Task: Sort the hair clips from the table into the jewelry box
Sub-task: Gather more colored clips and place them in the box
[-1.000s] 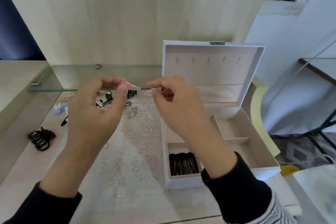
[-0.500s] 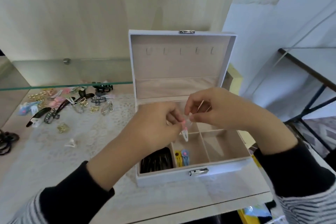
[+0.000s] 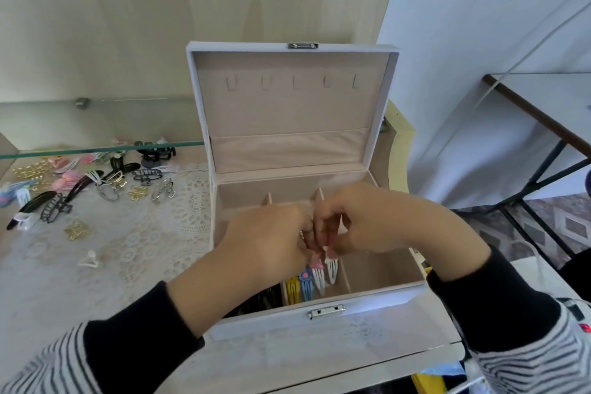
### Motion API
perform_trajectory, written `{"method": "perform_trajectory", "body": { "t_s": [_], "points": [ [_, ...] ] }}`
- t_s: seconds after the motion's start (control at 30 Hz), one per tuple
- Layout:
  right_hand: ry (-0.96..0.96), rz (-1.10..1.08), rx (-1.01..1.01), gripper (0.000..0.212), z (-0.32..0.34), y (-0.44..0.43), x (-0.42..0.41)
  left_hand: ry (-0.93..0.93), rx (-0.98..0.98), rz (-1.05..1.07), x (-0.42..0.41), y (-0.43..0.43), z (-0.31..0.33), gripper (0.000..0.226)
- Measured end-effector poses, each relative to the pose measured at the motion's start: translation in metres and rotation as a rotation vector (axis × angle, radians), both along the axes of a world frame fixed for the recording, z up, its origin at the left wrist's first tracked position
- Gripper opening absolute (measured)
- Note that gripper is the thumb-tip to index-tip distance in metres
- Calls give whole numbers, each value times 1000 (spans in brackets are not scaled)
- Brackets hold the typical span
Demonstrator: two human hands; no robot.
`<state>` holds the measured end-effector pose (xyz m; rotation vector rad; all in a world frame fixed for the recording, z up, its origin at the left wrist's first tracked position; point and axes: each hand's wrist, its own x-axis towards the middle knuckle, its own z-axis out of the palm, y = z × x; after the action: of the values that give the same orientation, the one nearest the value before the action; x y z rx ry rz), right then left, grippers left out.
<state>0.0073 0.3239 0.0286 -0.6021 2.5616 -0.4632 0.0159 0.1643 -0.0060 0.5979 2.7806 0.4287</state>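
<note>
White clips [image 3: 319,278] in left hand [image 3: 265,243] and right hand [image 3: 371,221] hang lower in box [image 3: 380,301].

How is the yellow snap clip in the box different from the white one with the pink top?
The yellow snap clip lies loose in the jewelry box's front middle compartment; the white pink-topped clip hangs point-down from the left hand's fingers. The yellow shows no ornament; the white carries a pink ornament. Both are flat snap clips.
</note>
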Motion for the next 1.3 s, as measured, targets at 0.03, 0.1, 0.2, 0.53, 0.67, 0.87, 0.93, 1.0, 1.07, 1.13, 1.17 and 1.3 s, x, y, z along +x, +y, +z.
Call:
{"method": "perform_trajectory", "body": {
  "t_s": [0.03,0.1,0.2,0.53,0.67,0.87,0.93,1.0,1.07,1.13,1.17,1.3],
  "points": [
    [-5,1,-1,13,-1,0,0,17,-6,-2,0,0,-1,17],
    [-11,-9,7,14,-3,1,-1,17,-14,5,1,0,-2,17],
    [1,-26,6,18,-8,1,-2,-14,-25,4,3,1,-1,14],
    [45,16,130,31,-5,-4,-2,20,-24,-4,8,-1,-2,13],
    [106,64,178,30,-9,-7,-2,88,-10,-9,11,0,-6,13],
    [173,104,241,32,-12,-9,-1,159,-6,-6,15,1,-7,15],
    [177,117,247,31,-14,-10,0,175,-13,5,15,1,-6,15],
    [182,127,258,30,-15,-11,0,178,-14,9,16,1,-5,16],
    [203,124,268,27,-15,-11,0,167,-10,11,17,1,-4,16],
    [237,129,287,25,-16,-12,1,160,-20,14,19,-1,-4,17],
    [256,133,299,24,-17,-12,1,162,-26,11,19,-1,-4,18],
    [302,151,334,22,-21,-13,4,164,-45,3,22,-2,-4,19]
  ]
}}
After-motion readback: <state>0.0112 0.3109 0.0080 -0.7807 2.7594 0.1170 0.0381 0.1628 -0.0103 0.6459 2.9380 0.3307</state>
